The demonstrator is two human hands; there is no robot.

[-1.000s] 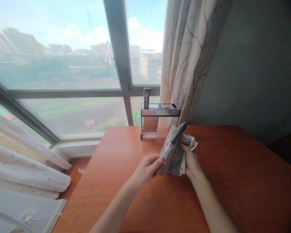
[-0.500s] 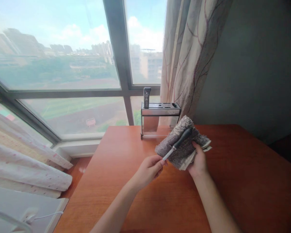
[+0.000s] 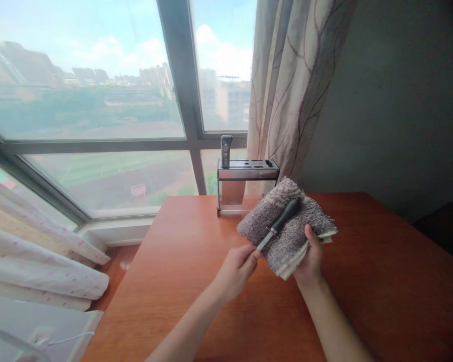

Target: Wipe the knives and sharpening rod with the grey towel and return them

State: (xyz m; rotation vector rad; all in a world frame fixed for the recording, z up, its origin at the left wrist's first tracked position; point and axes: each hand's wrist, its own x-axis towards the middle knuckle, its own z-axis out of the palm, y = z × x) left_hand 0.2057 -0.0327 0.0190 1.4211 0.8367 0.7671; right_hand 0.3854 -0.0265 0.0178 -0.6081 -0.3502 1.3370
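A small knife (image 3: 278, 226) with a black handle lies across a folded grey cloth (image 3: 287, 234). My left hand (image 3: 237, 269) pinches the knife's blade near its tip. From underneath, my right hand (image 3: 310, 256) holds the cloth, thumb over its near edge, above the orange-brown table (image 3: 196, 301). The knife's handle points up and away, toward the window.
A metal knife rack (image 3: 247, 183) stands at the table's far edge, with one dark handle (image 3: 225, 151) sticking up from it. A patterned curtain (image 3: 290, 85) hangs behind the rack. White bedding (image 3: 41, 261) and a white device with a cable (image 3: 33, 334) lie at lower left.
The cloth has turned from nearly upright to flatter and spread under the knife. Both hands shifted slightly right with it. My left hand still grips the blade.
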